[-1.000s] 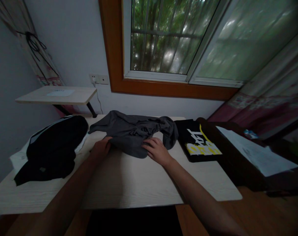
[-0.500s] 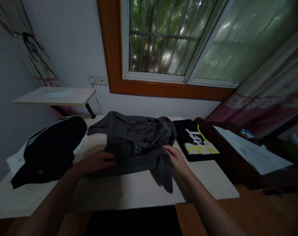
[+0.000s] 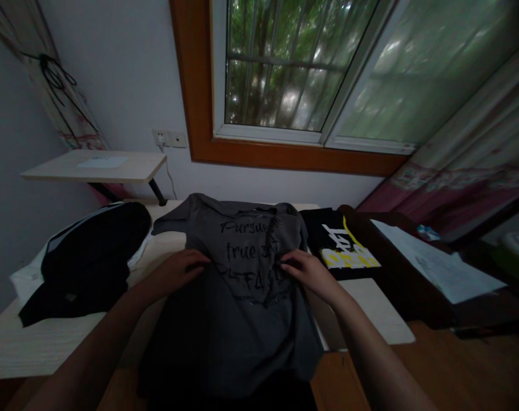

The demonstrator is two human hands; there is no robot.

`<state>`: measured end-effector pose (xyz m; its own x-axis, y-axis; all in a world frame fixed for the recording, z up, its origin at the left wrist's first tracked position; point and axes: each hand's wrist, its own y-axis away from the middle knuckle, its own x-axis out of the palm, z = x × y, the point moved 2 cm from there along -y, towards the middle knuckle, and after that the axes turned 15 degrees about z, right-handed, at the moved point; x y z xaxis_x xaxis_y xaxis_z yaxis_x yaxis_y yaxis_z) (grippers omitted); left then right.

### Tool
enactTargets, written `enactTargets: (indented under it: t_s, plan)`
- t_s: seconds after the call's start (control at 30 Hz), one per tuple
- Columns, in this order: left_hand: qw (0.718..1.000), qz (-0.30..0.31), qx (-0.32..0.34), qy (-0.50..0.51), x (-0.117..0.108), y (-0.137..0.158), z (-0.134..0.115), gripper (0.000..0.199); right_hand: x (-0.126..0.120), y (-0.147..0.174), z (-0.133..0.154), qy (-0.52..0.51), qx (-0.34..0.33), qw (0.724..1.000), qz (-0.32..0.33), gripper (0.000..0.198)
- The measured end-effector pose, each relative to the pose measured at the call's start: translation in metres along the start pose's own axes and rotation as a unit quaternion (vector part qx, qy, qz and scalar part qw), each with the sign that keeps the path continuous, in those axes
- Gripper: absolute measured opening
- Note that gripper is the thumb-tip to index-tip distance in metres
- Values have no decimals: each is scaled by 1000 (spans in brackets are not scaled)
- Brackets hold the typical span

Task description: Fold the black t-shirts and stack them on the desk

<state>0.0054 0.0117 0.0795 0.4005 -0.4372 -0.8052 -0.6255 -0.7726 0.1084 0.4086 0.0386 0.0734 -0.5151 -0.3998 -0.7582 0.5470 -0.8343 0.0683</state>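
A dark grey T-shirt (image 3: 250, 325) with black lettering lies spread on the table, its collar toward the window and its lower part hanging over the near edge. My left hand (image 3: 180, 271) is at the left side of the shirt, its fingertips pinched on the fabric just below the sleeve. On the other side, my right hand (image 3: 313, 274) pinches the cloth beside the printed words. Wrinkles run across the print between the two hands. The right sleeve is bunched near the collar.
A folded black shirt (image 3: 342, 242) with yellow and white print lies at right. Dark clothing (image 3: 92, 262) is heaped at left on the pale table (image 3: 49, 348). Behind it stands a small raised shelf (image 3: 139, 165). A brown surface with a pale sheet (image 3: 439, 262) is farther right.
The shirt's lower part, folded up and bunched before, now hangs down over the near table edge, uncovering the print. My right hand has shifted slightly; my left has moved slightly upward.
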Motion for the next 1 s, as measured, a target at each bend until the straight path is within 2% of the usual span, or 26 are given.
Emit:
enactTargets:
  t_s: [0.1,0.2,0.27,0.43,0.6,0.7,0.77,0.83,0.9,0.97,1.0]
  plan:
    - [993,-13,-15,-116,12,-8,17,41,14,-3,-12,156,18,987,-20,34]
    - [982,-5,-55,-181,21,-11,25,42,25,-3,-16,217,40,975,-21,45]
    - [975,-4,-72,-208,23,-12,26,36,27,-3,-14,225,43,973,-14,43]
    - [963,22,-118,-242,18,-5,22,24,22,-6,-4,211,39,976,31,22]
    - [961,84,-164,-204,5,22,22,17,17,-2,3,141,46,988,51,15]
    - [954,150,-214,-145,0,45,27,19,19,6,3,44,36,990,130,16]
    - [946,204,-232,-98,0,61,30,24,22,14,3,-35,38,975,214,11]
    - [939,246,-235,-47,3,76,33,26,26,22,6,-102,46,947,301,11]
    - [937,263,-230,0,5,88,33,22,29,29,12,-161,63,909,379,21]
    - [937,268,-218,36,6,96,32,22,29,32,19,-214,76,876,426,30]
    - [939,267,-212,49,6,99,32,25,27,31,22,-234,73,869,429,33]
